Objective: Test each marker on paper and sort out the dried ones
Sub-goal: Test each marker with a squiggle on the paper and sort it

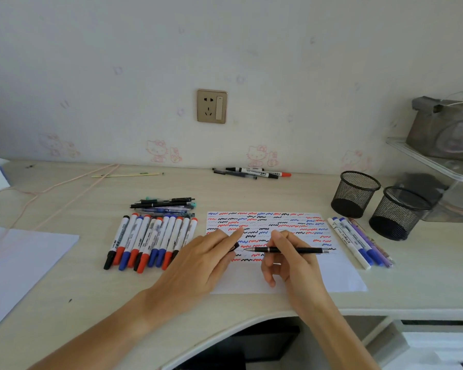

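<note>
A white test paper (340,276) covered with red, blue and black squiggles lies in the middle of the desk. My right hand (292,265) grips a slim black pen (286,250) that lies almost level, its tip pointing left just over the paper. My left hand (206,260) rests on the paper's left edge and holds a small black cap (235,247) under its fingers. A row of red, blue and black capped markers (150,240) lies left of the paper. Several blue and purple pens (358,240) lie to the right of the paper.
Thin pens (163,205) are piled behind the marker row. More pens (251,172) lie by the wall. Two black mesh cups (354,193) (398,212) stand at the right, near a clear shelf (439,166). A blank sheet (16,263) lies at far left.
</note>
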